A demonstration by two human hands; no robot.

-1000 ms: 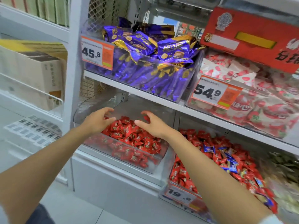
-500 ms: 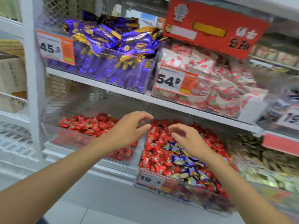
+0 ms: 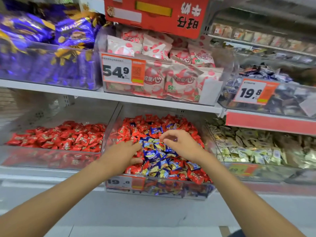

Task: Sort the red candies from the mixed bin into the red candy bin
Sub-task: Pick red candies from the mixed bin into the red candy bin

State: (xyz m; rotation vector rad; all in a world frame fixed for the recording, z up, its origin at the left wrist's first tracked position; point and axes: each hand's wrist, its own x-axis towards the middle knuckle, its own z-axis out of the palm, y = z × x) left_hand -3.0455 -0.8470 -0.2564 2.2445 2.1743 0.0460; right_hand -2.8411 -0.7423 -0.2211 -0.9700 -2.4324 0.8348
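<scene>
Over the mixed bin on the lower shelf, left hand presses loosely curled into red candies at its left side, right hand hovers fingers spread, holding nothing — light, crinkly, slippery wrappers, best pinched mid-body, red candy bin alongside.

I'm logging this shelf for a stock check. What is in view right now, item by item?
red candy bin: one, clear, red candies, lower left
mixed bin: one, clear, red and blue candies, lower middle
pale candy bin: one, cream and green, lower right
purple bags: many, upper left
strawberry bags: several, white and pink, upper middle
dark candy bin: one, upper right
red sign: one, top
left hand: on mixed candies
right hand: over blue candies
</scene>
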